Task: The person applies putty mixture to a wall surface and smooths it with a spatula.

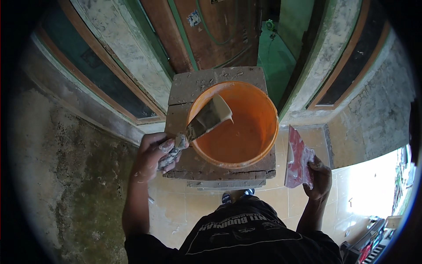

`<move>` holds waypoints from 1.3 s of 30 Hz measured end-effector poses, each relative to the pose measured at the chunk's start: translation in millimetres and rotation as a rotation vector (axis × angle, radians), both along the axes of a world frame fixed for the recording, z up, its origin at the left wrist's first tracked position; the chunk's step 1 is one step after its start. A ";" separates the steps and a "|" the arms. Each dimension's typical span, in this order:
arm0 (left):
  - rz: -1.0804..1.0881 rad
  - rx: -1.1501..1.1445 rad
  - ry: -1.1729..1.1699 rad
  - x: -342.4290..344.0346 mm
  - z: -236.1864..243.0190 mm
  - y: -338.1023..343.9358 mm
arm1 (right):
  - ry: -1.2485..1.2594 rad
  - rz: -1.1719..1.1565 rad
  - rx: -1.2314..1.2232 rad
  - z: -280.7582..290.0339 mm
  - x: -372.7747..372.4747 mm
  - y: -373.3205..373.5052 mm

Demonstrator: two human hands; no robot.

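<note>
The orange bucket [252,110] stands on a wooden stand [179,119]. On the bucket's left, I see the person's left hand [151,154] closed around a scraper [209,116] handle; the blade, pale paste at its end, extends over the bucket's opening. On the bucket's right, apart from it, the right hand [320,176] grips a red plate [298,160], smeared white, by the side away from the bucket.

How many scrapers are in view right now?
2. A wide-bladed scraper is in the left hand, its blade over the orange bucket; a flat red scraper is in the right hand, beside the bucket. Any inside the clutter at lower right could be hidden.
</note>
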State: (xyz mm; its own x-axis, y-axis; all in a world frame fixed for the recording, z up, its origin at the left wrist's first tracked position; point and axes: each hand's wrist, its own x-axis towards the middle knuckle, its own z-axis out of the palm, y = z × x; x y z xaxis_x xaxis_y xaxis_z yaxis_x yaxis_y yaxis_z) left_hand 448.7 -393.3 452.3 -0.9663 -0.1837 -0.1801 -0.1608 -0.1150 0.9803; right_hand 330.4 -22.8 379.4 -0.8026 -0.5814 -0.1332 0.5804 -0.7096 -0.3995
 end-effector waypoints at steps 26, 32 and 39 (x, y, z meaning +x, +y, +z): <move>-0.045 -0.406 0.585 88.4 -38.1 100.5 | 0.054 0.102 0.008 17.7 112.7 17.8; -0.132 -0.997 0.860 75.6 -60.3 150.5 | 0.031 0.135 0.050 13.3 115.8 73.0; -0.129 -1.060 0.896 76.1 -75.1 181.5 | 0.134 0.079 0.035 13.1 122.7 140.6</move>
